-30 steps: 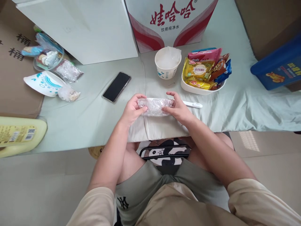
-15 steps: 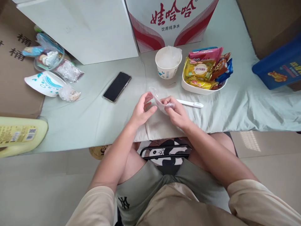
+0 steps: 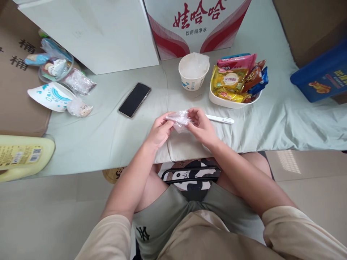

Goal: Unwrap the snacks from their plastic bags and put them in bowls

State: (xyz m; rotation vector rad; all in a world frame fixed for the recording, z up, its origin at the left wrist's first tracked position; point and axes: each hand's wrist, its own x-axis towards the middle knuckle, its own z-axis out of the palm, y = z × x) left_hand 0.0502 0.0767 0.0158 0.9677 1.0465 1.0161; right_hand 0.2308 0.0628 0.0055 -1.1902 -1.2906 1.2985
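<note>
My left hand [image 3: 160,130] pinches the left end of a crumpled clear plastic bag [image 3: 180,120] between thumb and fingers, just above the tablecloth. My right hand [image 3: 202,127] is curled at the bag's other end, its thumb and fingertips on the film. Just beyond the right hand lies a slim white knife-like tool [image 3: 221,119], its left end hidden behind that hand. Behind the bag stands a paper cup [image 3: 192,82] with clear plastic film in it. To the cup's right, a white tub [image 3: 230,102] holds several wrapped snacks [image 3: 230,79].
A phone [image 3: 135,100] lies left of my hands. Farther left are a tilted paper cup [image 3: 51,94], a small knotted bag [image 3: 79,107] and a plastic bowl of packets [image 3: 55,70]. Boxes [image 3: 199,32] line the back. A yellow jug [image 3: 25,155] and blue container [image 3: 322,74] flank the table.
My left hand has closed on the bag, where before its fingers were apart beside it. The bag is now bunched between both hands, and my right hand's grip has shifted to its right end.
</note>
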